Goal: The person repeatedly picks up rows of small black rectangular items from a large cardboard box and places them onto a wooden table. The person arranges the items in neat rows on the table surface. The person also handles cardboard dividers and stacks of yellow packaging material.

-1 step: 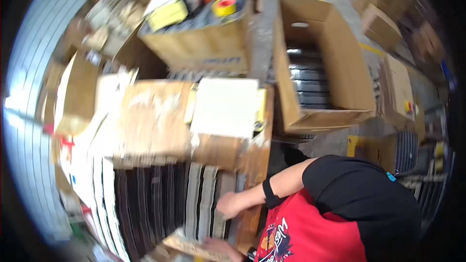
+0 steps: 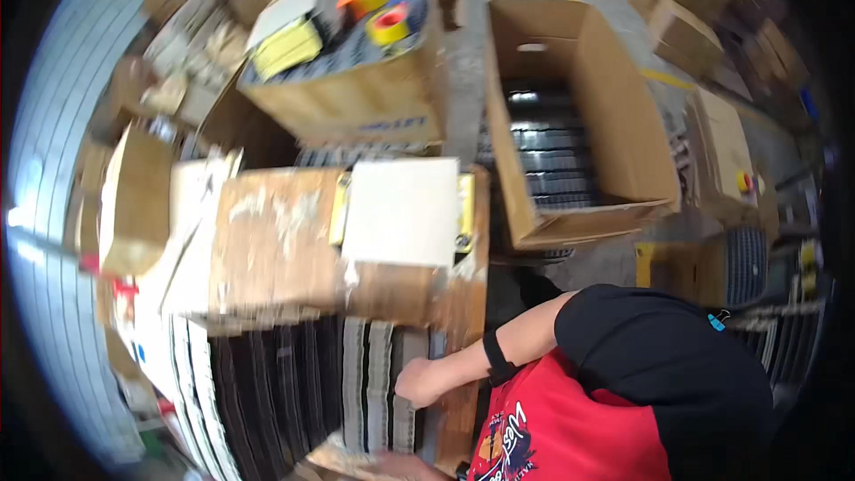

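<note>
My right hand [image 2: 420, 382], with a black band on the wrist, is closed at the rightmost of several upright grey ribbed slabs [image 2: 378, 383]. Its fingertips are hidden, but it seems to grip that slab's edge. Low in the picture, my left hand [image 2: 405, 465] is blurred and partly cut off. It lies by a tan cardboard piece [image 2: 331, 458] at the slabs' near ends; I cannot make out its fingers. Left of the grey slabs stands a row of dark upright slabs [image 2: 276, 383], then white-edged ones [image 2: 198, 392].
Beyond the slabs lies a worn wooden board [image 2: 276, 232] with a white sheet [image 2: 401, 214] on yellow pieces. An open carton [image 2: 614, 116] to the right holds dark shiny slabs. Another full carton [image 2: 356, 89] carries orange and yellow tape rolls [image 2: 389, 25].
The whole view has shifted slightly, so the board and cartons sit further left. My right hand stays at the grey slab; my left hand shows a little lower.
</note>
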Tool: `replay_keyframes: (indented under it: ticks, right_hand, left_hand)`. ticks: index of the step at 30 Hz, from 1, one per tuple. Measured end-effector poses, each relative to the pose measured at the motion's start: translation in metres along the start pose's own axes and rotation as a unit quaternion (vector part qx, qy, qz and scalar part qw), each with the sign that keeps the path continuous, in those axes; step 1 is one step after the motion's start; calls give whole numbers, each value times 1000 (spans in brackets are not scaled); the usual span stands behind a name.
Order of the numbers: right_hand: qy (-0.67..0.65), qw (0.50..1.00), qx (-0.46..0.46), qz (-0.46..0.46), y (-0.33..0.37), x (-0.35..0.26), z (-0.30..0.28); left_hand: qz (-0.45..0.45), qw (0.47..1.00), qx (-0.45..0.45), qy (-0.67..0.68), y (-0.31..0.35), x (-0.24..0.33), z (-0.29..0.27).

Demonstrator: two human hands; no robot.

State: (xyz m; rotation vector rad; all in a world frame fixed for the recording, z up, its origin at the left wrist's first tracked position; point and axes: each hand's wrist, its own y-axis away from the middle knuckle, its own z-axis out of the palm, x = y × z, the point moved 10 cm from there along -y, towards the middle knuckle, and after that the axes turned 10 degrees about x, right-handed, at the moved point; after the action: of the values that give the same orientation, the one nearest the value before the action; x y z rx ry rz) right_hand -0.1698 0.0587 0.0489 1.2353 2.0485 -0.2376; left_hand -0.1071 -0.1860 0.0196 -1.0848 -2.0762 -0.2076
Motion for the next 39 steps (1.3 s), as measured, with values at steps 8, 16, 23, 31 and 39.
replay_keyframes:
  ticks: [8,16,23,31,39]
  right_hand:
    - [-78,962,254,66,214,158,-308]
    - [-310,666,280,618,453,509,-211]
    - [-105,583,384,708,506,612,-131]
    - [26,579,263,771,519,713,-244]
    - [32,633,173,754,508,759,-242]
  left_hand:
    - [212,957,-126,153,38,336,24]
    - [361,653,-627,225,352,627,246]
    - [483,608,-629,-24,537,572,462]
    - [521,631,-567,-96,618,538,590]
    - [550,559,-574,-237,631,571,707]
